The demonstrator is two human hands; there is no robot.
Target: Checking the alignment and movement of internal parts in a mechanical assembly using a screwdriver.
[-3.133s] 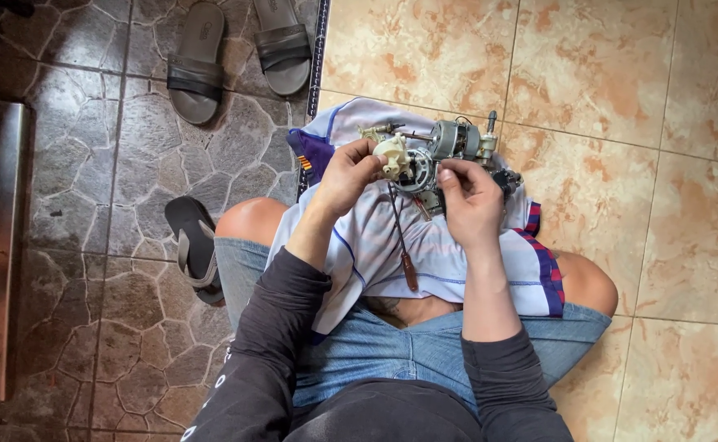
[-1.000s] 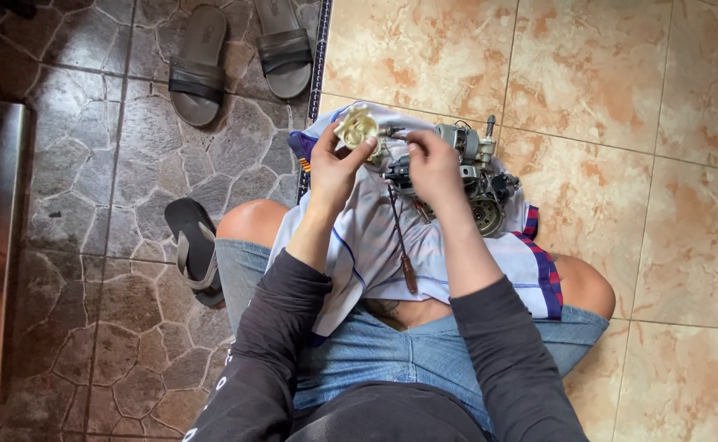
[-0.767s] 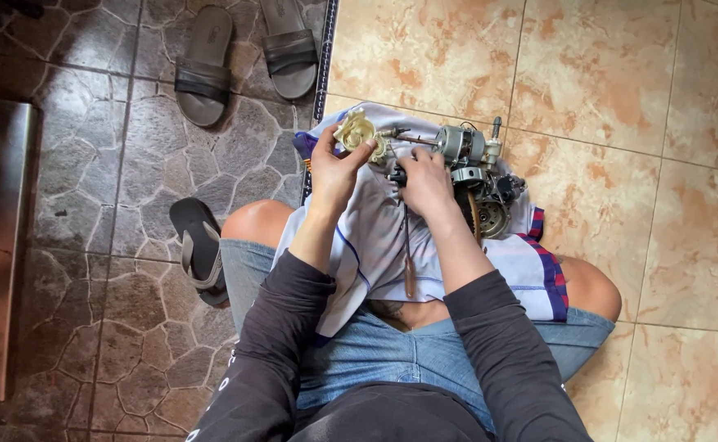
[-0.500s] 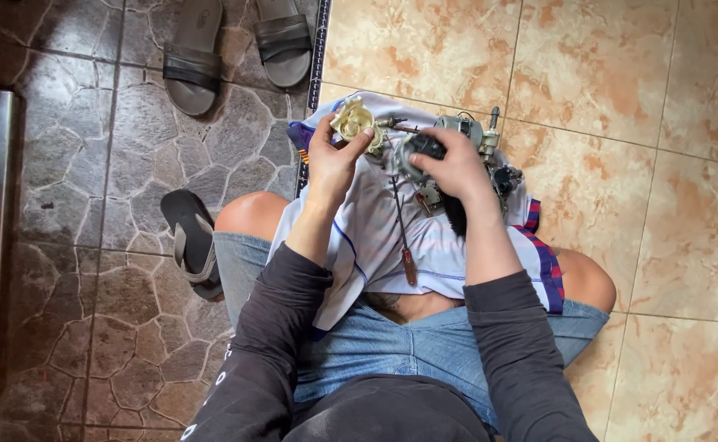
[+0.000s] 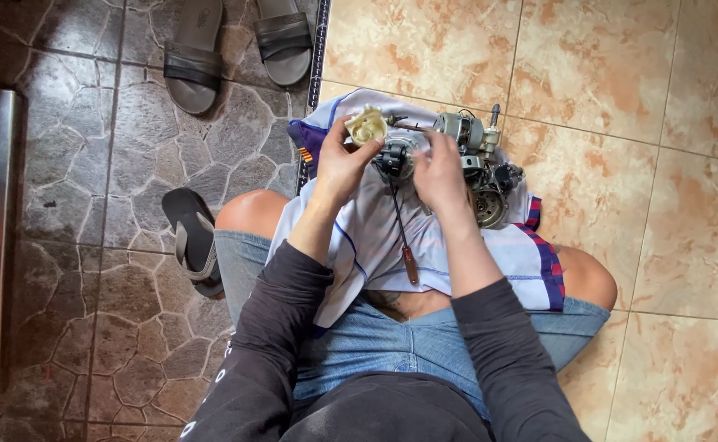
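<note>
Cloth (image 5: 392, 245), pale with blue edging and a plaid corner, is lying draped over the seated person's lap and knees, spreading beneath both hands and past them on the right. On it, just beyond and to the right of the right hand (image 5: 439, 172), a small electric motor assembly (image 5: 467, 155) is resting with its long axis running left to right, its thin shaft pointing left toward the left hand (image 5: 338, 164). The right hand is curling its fingers onto the dark round part at the motor's left end, though how firmly it is gripping cannot be told. A screwdriver (image 5: 400, 229) is lying between the two forearms, handle toward the body, tip pointing up toward the motor. The left hand is pinching a cream-coloured plastic piece (image 5: 367, 125) at its fingertips, holding it just left of the shaft's tip.
</note>
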